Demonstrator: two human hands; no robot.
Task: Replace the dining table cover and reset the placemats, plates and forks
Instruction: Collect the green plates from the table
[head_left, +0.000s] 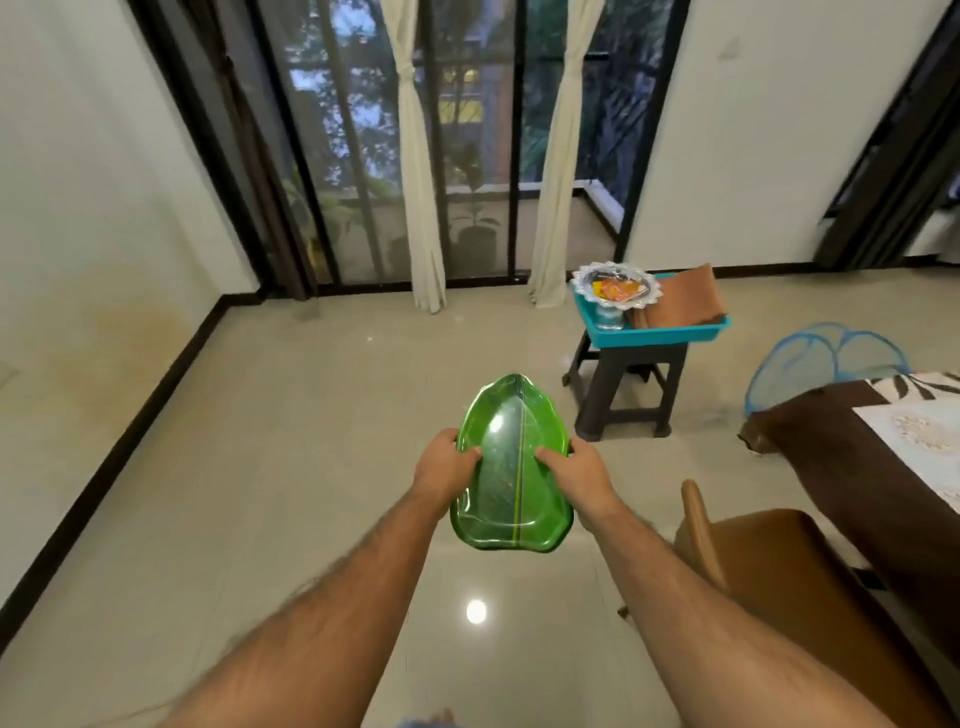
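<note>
Both forearms reach out from the bottom of the view, and between them a green leaf-shaped plate (511, 467) is carried over the tiled floor (311, 441). Left hand (445, 462) grips its left rim and right hand (576, 470) its right rim, each with the thumb curled onto the top face; the other fingers go under the plate, out of sight.

As for progress — the table (852, 467) at the right edge already wears a dark brown cover, with a pale placemat (914, 441) on it and a leaf-patterned one (914, 387) beyond. So the cover swap looks done and the mats at least partly laid. No plates or forks show on the part of the table in view, so setting them seems to be what is left, and this plate is on its way. Most of the table is out of frame.

Near the window a stool (623, 384) bears a teal tray (654, 335) holding a folded brown cloth (685, 301) and a silver dish (615, 286).

The plate itself is translucent glossy green — pointed at the far end, broad at the near end, with a dark midrib line and a raised wavy rim. It may be more than one plate stacked; I cannot tell.
</note>
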